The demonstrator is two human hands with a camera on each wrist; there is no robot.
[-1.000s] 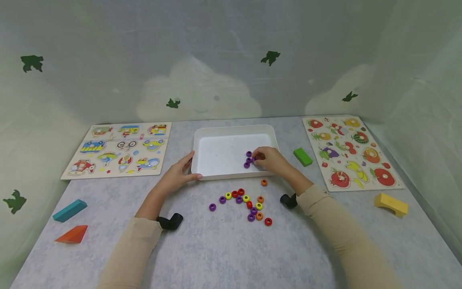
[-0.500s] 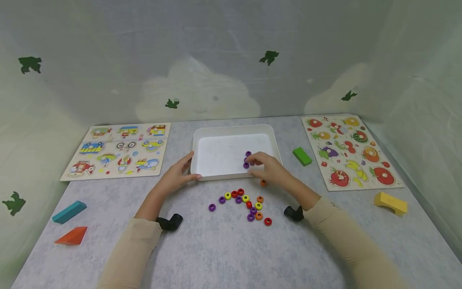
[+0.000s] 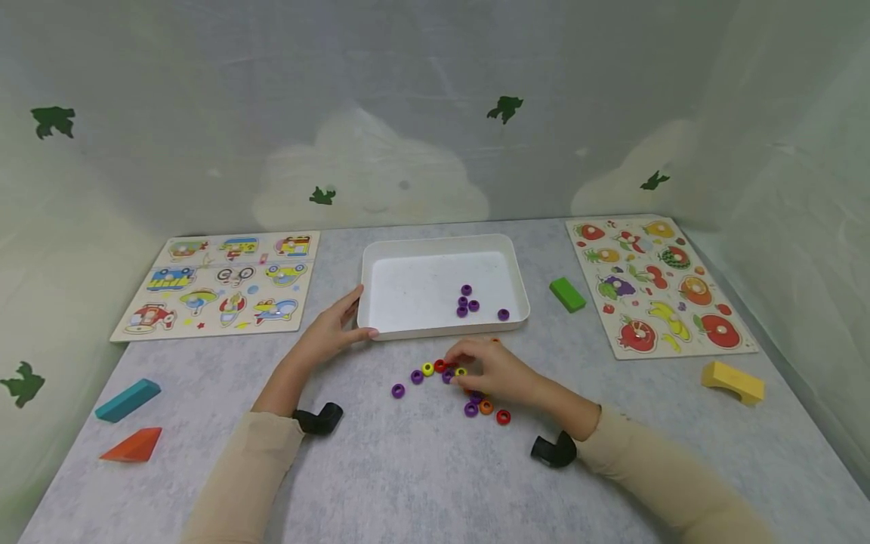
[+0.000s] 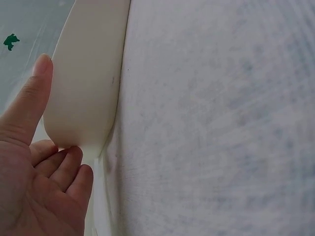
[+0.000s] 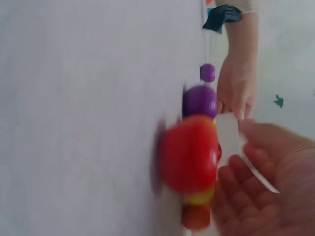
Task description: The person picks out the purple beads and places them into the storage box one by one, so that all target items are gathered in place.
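In the head view my left hand (image 3: pixel 331 328) holds the front left corner of a white tray (image 3: pixel 442 330), thumb at the front wall and fingers along the left side. The left wrist view shows its fingertips (image 4: pixel 74 151) bent against the tray corner. Inside the tray lie several purple beads (image 3: pixel 473 306), one of them apart near the front right corner. My right hand (image 3: pixel 499 372) hovers over the loose beads in front of the tray, thumb and fingers apart around a purple bead (image 3: pixel 448 375). A red bead (image 5: pixel 189 155) looms large in the right wrist view. The hand covers some beads.
Left of the tray is a vehicle puzzle board (image 3: pixel 224 285); on the right lies a fruit puzzle board (image 3: pixel 662 287). A green block (image 3: pixel 567 295), a yellow arch block (image 3: pixel 732 383), a teal block (image 3: pixel 128 400) and an orange block (image 3: pixel 132 446) lie around.
My right hand has let go of a purple bead in the tray and moved forward out of it, down over the loose beads. The left hand stays at the tray corner.
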